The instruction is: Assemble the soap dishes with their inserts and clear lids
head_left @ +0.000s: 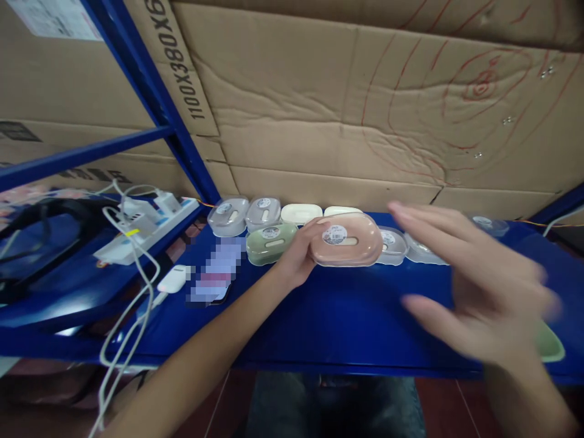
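My left hand (298, 252) grips a pink oval soap box (347, 240) with a round label on its lid, held just above the blue shelf (337, 316). My right hand (474, 286) is blurred and hovers to the right of the box, fingers spread, holding nothing. Behind the pink box stands a row of similar boxes: a green one (270, 242), two clear grey ones (228, 216) (263, 212), two cream ones (301, 213), and clear ones (393, 244) partly hidden by my hands. A green piece (550, 345) shows under my right hand.
Cardboard sheets (347, 109) form the wall behind the shelf. A blue rack post (159, 97) slants at the left. A white power strip with plugs and cables (141, 228) lies on the left shelf, next to a small white case (173, 278) and a blurred-out phone (214, 274).
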`<control>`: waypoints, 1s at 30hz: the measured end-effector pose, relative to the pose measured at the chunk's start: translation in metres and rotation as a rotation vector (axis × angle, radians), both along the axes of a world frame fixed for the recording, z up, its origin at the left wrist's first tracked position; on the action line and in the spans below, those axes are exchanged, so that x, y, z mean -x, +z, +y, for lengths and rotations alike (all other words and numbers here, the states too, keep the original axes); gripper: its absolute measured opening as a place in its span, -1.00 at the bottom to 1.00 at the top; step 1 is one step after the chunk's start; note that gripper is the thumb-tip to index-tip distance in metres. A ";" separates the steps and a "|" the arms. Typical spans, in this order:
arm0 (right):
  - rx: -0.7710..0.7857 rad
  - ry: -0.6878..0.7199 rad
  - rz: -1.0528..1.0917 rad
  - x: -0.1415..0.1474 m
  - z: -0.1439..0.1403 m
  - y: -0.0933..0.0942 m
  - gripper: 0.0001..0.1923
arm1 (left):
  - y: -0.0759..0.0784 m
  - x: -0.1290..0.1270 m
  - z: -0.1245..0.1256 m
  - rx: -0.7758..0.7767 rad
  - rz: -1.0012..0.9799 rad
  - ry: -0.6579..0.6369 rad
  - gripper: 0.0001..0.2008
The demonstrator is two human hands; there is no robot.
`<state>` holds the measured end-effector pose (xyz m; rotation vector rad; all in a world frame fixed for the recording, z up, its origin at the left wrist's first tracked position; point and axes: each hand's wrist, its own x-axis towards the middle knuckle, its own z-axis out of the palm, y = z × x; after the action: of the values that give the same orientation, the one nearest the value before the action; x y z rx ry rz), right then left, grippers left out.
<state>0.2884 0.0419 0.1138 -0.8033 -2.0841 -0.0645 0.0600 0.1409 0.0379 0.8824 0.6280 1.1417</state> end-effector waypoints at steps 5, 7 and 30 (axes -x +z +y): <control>0.019 0.033 -0.173 0.005 0.067 -0.048 -0.18 | 0.002 0.001 -0.002 -0.104 0.037 -0.021 -0.71; 0.056 0.043 -0.128 0.003 0.077 -0.067 -0.20 | 0.002 0.001 -0.002 -0.128 0.057 -0.040 -0.73; 0.027 0.097 0.128 0.008 0.073 -0.089 -0.25 | 0.002 -0.009 -0.005 0.096 -0.064 0.138 -0.51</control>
<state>0.2806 0.1149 0.0247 -0.7030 -2.0035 0.0662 0.0689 0.1356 0.0401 0.7267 0.6931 1.2483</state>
